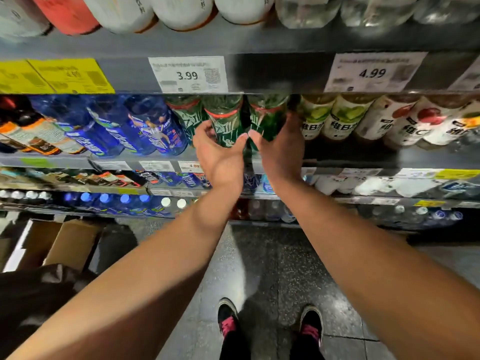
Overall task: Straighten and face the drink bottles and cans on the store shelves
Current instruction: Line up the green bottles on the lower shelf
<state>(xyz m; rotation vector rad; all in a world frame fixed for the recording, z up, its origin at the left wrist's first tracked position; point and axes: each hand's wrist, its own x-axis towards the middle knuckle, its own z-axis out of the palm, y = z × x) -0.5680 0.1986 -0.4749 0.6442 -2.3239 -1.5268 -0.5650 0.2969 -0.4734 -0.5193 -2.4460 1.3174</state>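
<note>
Fingers (207, 126) of the left hand (220, 152) curl around the left side of one green bottle (226, 120), thumb reaching across its front, so the hand wraps it in a loose half-closed grip; how firm the hold is cannot be told. Right hand (283, 149) cups the neighbouring green bottle (267, 118) from its right side, fingers mostly hidden behind the bottle, thumb tip near the left thumb. Both bottles stand at the front of the middle shelf (350, 157), under the 3.99 price tag (187, 74), between the blue bottles (145, 126) to the left and the white-labelled bottles (337, 120) to the right. Head view only, wide-angle and somewhat blurred. Step in hand looks like squaring these two green bottles: best to turn each about its own axis until the label faces out, keep bases flat on the shelf, pull both to the front edge in line with neighbours, and keep them from knocking the third green bottle (184, 115) just left. Lower shelves hold more bottles, not yet touched by either hand. Cardboard boxes (70, 242) sit on the floor at left.
</note>
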